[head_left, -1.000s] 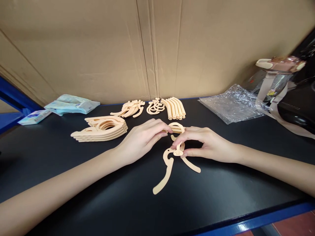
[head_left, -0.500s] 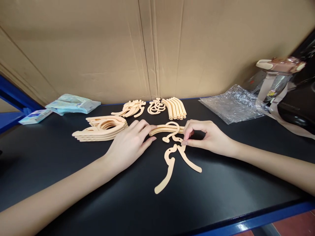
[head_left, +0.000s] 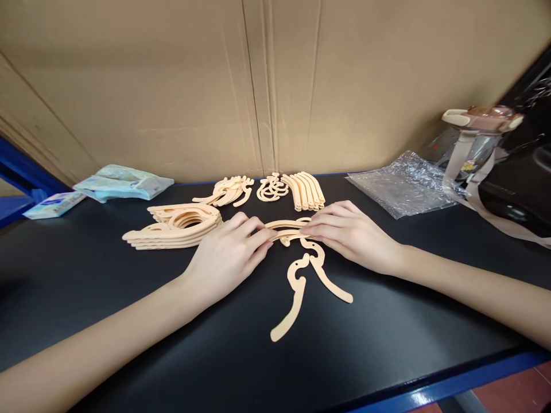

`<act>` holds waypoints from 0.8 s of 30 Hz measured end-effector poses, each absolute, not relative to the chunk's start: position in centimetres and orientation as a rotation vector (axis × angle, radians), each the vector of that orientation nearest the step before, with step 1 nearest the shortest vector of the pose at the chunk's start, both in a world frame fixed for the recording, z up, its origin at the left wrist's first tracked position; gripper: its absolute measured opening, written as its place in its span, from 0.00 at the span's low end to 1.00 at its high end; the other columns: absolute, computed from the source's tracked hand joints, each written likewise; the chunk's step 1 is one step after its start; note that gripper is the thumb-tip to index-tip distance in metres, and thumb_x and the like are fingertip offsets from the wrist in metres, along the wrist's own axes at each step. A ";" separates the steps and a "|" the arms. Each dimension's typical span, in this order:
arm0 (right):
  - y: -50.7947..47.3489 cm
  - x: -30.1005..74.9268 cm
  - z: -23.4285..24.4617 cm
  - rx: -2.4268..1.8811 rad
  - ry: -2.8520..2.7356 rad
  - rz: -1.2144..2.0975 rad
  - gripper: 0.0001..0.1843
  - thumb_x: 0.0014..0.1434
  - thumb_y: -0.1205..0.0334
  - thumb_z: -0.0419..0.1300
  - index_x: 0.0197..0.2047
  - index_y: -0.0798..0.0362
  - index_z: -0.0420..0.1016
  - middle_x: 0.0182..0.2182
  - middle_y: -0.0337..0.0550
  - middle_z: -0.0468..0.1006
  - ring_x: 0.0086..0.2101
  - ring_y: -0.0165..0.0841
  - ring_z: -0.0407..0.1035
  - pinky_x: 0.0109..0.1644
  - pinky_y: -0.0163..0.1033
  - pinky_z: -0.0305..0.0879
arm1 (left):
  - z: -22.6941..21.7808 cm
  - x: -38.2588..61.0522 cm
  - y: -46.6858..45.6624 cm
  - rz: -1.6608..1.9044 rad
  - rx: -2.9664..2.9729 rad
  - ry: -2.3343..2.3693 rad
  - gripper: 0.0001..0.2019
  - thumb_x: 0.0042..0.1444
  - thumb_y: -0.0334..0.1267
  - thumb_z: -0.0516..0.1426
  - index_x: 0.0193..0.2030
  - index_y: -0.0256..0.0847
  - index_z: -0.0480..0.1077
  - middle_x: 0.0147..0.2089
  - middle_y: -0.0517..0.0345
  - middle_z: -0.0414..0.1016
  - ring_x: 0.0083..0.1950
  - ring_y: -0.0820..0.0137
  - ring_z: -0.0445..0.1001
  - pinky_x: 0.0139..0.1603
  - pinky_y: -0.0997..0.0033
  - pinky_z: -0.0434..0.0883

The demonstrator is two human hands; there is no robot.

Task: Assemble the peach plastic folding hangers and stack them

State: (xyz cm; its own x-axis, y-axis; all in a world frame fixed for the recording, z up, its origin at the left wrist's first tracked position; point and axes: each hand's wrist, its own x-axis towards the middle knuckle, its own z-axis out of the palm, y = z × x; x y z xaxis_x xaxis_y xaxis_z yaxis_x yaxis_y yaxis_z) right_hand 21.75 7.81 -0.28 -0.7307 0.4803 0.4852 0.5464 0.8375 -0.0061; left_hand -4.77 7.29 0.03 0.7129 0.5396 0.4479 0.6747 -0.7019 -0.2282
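Between my hands are two cream curved hanger bars (head_left: 284, 224), one in front of the other. My left hand (head_left: 226, 261) is closed at their left end, thumb and fingers pinching the front bar. My right hand (head_left: 361, 238) has its fingers together on the right end of the bars. Partly hidden behind and under them is a hanger hook (head_left: 284, 242), its rounded tip showing. Just nearer lie two hanger arms with curled ends, a left one (head_left: 293, 312) and a right one (head_left: 334, 285), spread apart on the black table (head_left: 232, 367).
Stacked folding hangers (head_left: 172, 235) lie beside my left hand. Farther back sit piles of hanger arms (head_left: 228, 189), hooks (head_left: 272, 188) and curved bars (head_left: 305, 192). Tissue packs (head_left: 124, 182) are at left; a plastic bag (head_left: 396, 186) and a strapped bottle (head_left: 482, 120) at right.
My right hand has moved from the curled end of the right arm up onto the bars. The front bar has come nearer, separating from the other and covering much of the hook.
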 end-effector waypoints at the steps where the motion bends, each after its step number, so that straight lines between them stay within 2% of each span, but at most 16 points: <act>1: 7.8 21.7 -0.3 -0.743 -2.547 -0.217 0.14 0.70 0.64 0.51 0.52 0.55 0.76 0.45 0.45 0.80 0.48 0.36 0.69 0.52 0.46 0.61 | 0.1 -4.7 7.3 -0.500 -2.545 -0.947 0.09 0.67 0.37 0.52 0.45 0.41 0.73 0.38 0.58 0.75 0.39 0.63 0.69 0.36 0.65 0.66; 6: 7.6 21.4 -0.2 -0.730 -2.560 -0.284 0.15 0.69 0.61 0.52 0.52 0.53 0.77 0.39 0.45 0.79 0.44 0.37 0.67 0.49 0.45 0.62 | 0.1 -4.3 6.7 -0.537 -2.598 -1.058 0.09 0.67 0.38 0.51 0.43 0.38 0.71 0.37 0.57 0.75 0.38 0.64 0.71 0.33 0.66 0.65; 12: 7.3 21.1 -0.1 -0.761 -2.551 -0.207 0.14 0.70 0.62 0.51 0.49 0.54 0.78 0.37 0.45 0.77 0.41 0.36 0.66 0.48 0.44 0.60 | -0.3 -3.9 5.9 -0.656 -2.801 -1.535 0.14 0.68 0.42 0.49 0.56 0.45 0.67 0.41 0.61 0.72 0.35 0.70 0.73 0.33 0.70 0.68; 16: 7.2 21.3 -0.2 -0.828 -2.516 -0.045 0.13 0.69 0.61 0.53 0.48 0.53 0.77 0.38 0.43 0.77 0.40 0.35 0.68 0.46 0.43 0.58 | -0.3 -3.9 6.0 -0.789 -2.849 -1.665 0.17 0.68 0.44 0.49 0.61 0.46 0.62 0.43 0.60 0.71 0.40 0.68 0.74 0.39 0.68 0.70; 22: 7.1 21.4 -0.2 -0.847 -2.508 0.070 0.10 0.68 0.62 0.55 0.48 0.53 0.77 0.39 0.42 0.78 0.41 0.33 0.69 0.46 0.42 0.57 | -0.1 -3.6 5.9 -0.623 -2.841 -1.595 0.14 0.70 0.45 0.46 0.47 0.43 0.70 0.43 0.58 0.70 0.42 0.65 0.75 0.39 0.66 0.69; 24: 7.0 21.3 -0.2 -0.845 -2.514 0.055 0.10 0.68 0.63 0.55 0.47 0.53 0.76 0.39 0.42 0.77 0.41 0.33 0.69 0.45 0.41 0.56 | 0.0 -3.6 5.7 -0.573 -2.817 -1.582 0.14 0.70 0.43 0.46 0.46 0.42 0.70 0.43 0.58 0.72 0.44 0.64 0.75 0.40 0.65 0.68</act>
